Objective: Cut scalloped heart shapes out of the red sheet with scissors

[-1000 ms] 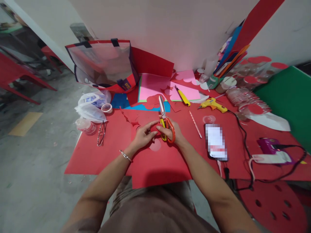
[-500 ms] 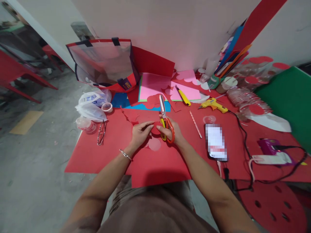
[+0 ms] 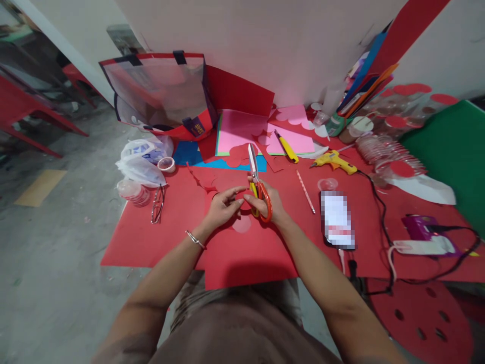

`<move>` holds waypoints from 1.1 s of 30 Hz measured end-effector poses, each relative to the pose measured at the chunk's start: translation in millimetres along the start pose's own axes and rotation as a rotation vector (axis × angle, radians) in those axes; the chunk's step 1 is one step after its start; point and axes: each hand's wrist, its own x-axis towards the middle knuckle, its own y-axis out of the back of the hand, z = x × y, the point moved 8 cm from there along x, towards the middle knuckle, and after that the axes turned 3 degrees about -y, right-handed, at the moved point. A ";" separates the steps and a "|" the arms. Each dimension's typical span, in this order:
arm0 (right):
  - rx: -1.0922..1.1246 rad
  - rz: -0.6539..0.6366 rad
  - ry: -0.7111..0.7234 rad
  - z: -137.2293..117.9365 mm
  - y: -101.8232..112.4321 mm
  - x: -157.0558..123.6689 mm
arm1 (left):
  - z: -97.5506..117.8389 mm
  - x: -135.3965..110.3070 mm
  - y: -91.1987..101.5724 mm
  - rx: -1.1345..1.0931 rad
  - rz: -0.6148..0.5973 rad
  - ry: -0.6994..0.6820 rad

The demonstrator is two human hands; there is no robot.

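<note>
Red paper disc (image 3: 246,197): centre of the frame, between the two hands, above the bench; its outline is hard to tell from the red behind it.
Left hand (image 3: 223,210): fingers bent, thumb and forefinger at the disc's left edge; whether they pinch it cannot be told.
Right hand (image 3: 279,206): closed round the scissors' handles, thumb reaching over to the disc's right edge.
Scissors (image 3: 253,161): one handle loop orange, one yellow; blades close together, pointing to the top of the frame.
Pale pink disc (image 3: 241,224): flat, just below the hands.
Red sheet (image 3: 250,263): lower centre, overhanging the near edge of the bench (image 3: 129,242).
Bracelet (image 3: 195,239): silver-coloured, on the left wrist.
Striped pencil (image 3: 305,191): right of centre, lying slantwise.
Smartphone (image 3: 337,217): further right, screen lit and blurred out, cable at its lower end.
Glue gun (image 3: 335,162): yellow, above the phone, nozzle toward the left.
Utility knife (image 3: 287,146): yellow, upper centre, on pink paper (image 3: 237,129).
Eyeglasses (image 3: 157,203): left of centre, beside stacked clear lids (image 3: 133,193).
White plastic bag (image 3: 138,164): left, just beside a small cup (image 3: 166,165).
Tote bag (image 3: 159,93): upper left, standing near the wall.
Green board (image 3: 449,151): right edge, leaning.
</note>
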 end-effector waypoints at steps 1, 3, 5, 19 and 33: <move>0.009 0.007 -0.005 -0.2 0.4 -0.3 | -0.7 0.0 0.0 -0.013 0.003 0.005; 0.008 0.022 -0.014 -1.4 1.2 -1.0 | -1.3 -0.1 1.1 -0.036 0.025 0.014; -0.002 0.033 -0.012 -3.7 2.0 -1.6 | -1.2 -0.2 2.1 -0.062 0.047 0.026; -0.001 0.057 0.025 -8.7 3.1 -1.8 | -3.5 -0.4 -2.0 -0.157 0.098 0.098; 0.021 0.044 -0.026 1.7 1.2 -2.1 | -13.0 -4.2 2.1 -0.242 0.174 0.171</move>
